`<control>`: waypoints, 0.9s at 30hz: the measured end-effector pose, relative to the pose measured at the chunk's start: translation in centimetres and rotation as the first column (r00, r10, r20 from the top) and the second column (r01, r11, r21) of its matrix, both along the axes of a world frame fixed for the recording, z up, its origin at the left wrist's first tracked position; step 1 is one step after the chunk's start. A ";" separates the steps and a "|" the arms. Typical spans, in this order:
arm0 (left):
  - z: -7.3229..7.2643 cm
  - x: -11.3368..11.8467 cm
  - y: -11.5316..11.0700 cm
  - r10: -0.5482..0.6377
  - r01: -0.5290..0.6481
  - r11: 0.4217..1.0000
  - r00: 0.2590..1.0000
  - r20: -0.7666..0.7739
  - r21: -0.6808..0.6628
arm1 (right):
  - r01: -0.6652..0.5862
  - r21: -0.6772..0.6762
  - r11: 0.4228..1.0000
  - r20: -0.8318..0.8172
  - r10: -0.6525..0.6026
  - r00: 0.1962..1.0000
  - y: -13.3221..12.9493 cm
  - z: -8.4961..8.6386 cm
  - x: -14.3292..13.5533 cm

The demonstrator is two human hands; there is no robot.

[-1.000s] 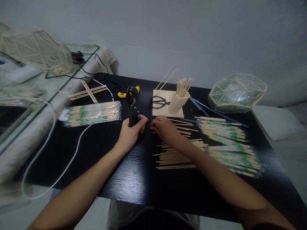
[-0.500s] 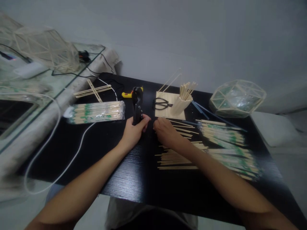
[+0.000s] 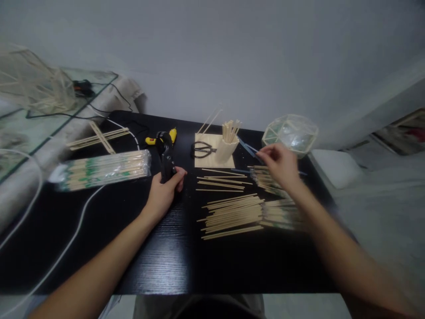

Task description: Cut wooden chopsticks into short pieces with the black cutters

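My left hand [image 3: 166,191] is wrapped round a black plier-like tool [image 3: 166,155], held upright over the dark table. My right hand [image 3: 280,164] is at the right, its thumb and fingers pinching one end of a thin bluish strip [image 3: 247,148] beside the stick holder. Near it stands a wooden holder [image 3: 226,150] full of sticks, on a square wooden board [image 3: 210,139] with black scissors [image 3: 202,149]. Below lie loose thin sticks [image 3: 224,180] and a larger pile of sticks [image 3: 232,215].
A geometric stick frame [image 3: 290,132] stands at the back right. Bagged sticks [image 3: 108,169], crossed sticks [image 3: 99,137] and a yellow tool [image 3: 151,141] lie at the left. A white cable [image 3: 81,217] crosses the table's left side. More bagged sticks [image 3: 279,212] lie under my right arm.
My right hand has moved from beside my left hand to the right and now pinches a strip. My left hand still holds the black tool. The view has shifted to the right.
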State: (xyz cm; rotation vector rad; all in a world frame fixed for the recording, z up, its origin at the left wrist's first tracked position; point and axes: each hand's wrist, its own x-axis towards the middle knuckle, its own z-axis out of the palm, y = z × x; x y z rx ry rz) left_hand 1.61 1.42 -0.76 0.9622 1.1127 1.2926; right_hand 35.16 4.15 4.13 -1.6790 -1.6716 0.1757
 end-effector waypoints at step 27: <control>-0.2 0.0 -0.2 -0.029 0.029 1.000 0.998 -0.064 0.006 | -0.477 -0.396 0.785 0.182 0.576 0.797 -4.8 -1.5 -3.8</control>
